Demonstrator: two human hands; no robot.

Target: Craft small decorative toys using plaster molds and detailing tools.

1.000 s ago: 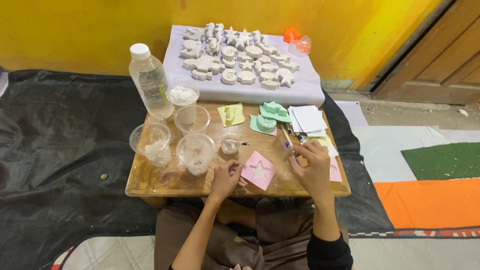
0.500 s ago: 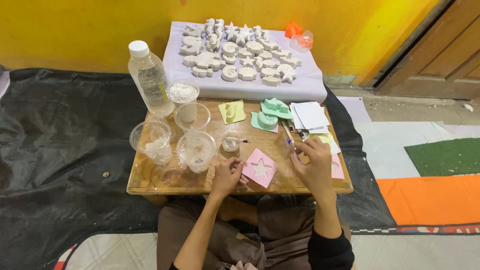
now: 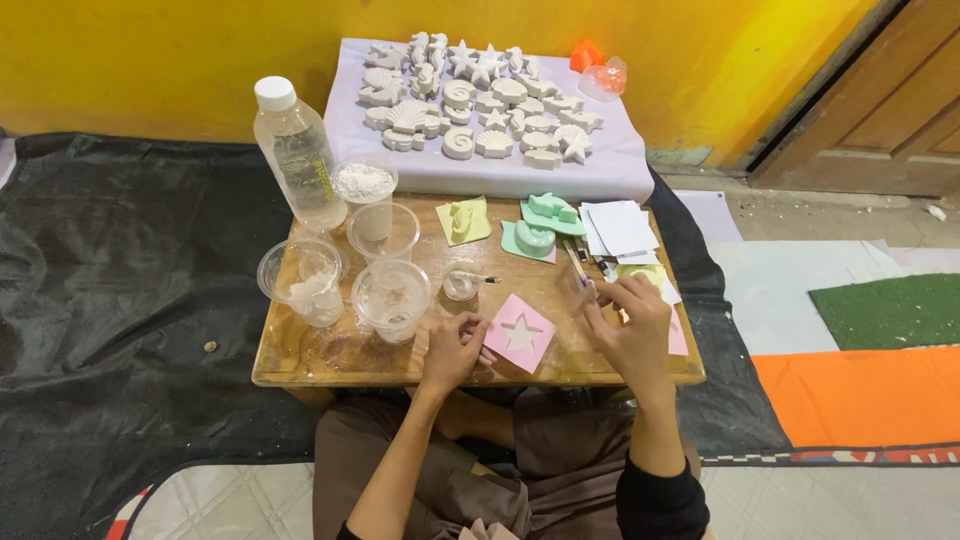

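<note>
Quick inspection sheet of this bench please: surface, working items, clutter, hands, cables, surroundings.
Surface: low wooden table, set on black sheeting.
Job's things: pink star mould at the front edge; left hand touches its left side; right hand beside it, fingers pinched, contents unclear.
Clutter: water bottle, four clear plastic cups, one holding white powder; yellow mould, green moulds, white cards.
Grippers: both bare hands over the table's front.
Cables: nothing seen.
Surroundings: white cast shapes on a white board, yellow wall, wooden door.
</note>
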